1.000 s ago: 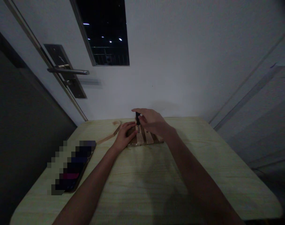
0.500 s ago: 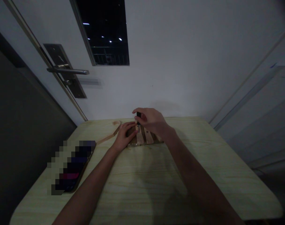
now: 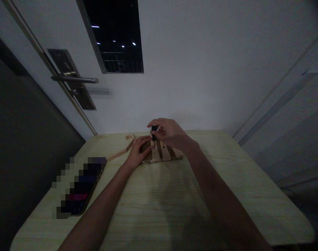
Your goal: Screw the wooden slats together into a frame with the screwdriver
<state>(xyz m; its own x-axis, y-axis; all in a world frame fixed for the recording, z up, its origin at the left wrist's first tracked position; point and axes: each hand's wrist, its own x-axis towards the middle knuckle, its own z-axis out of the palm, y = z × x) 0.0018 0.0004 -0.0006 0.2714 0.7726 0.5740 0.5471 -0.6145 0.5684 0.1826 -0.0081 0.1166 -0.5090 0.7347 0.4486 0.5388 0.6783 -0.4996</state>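
My right hand (image 3: 171,134) grips a small screwdriver by its black handle (image 3: 154,134), held upright with the shaft pointing down. Its lower end meets a pale wooden piece (image 3: 156,154). My left hand (image 3: 136,152) lies to the left, fingers stretched out and thumb apart, touching the brown base (image 3: 148,157) under the wooden pieces. Another wooden piece (image 3: 165,153), with a dark hole in it, sits just right of the first. A third pale piece shows partly below my right wrist. The screwdriver's tip is too small to make out.
A phone (image 3: 89,177), partly pixelated, lies on the left of the light wood table (image 3: 148,209). A thin pale wooden strip (image 3: 118,154) with a curled end lies beyond it. Behind the table stands a white door with a metal handle (image 3: 76,79).
The screwdriver handle stands a little more upright, and my right hand has shifted slightly up. More of the third wooden piece shows beside my right wrist. My left hand keeps its place.
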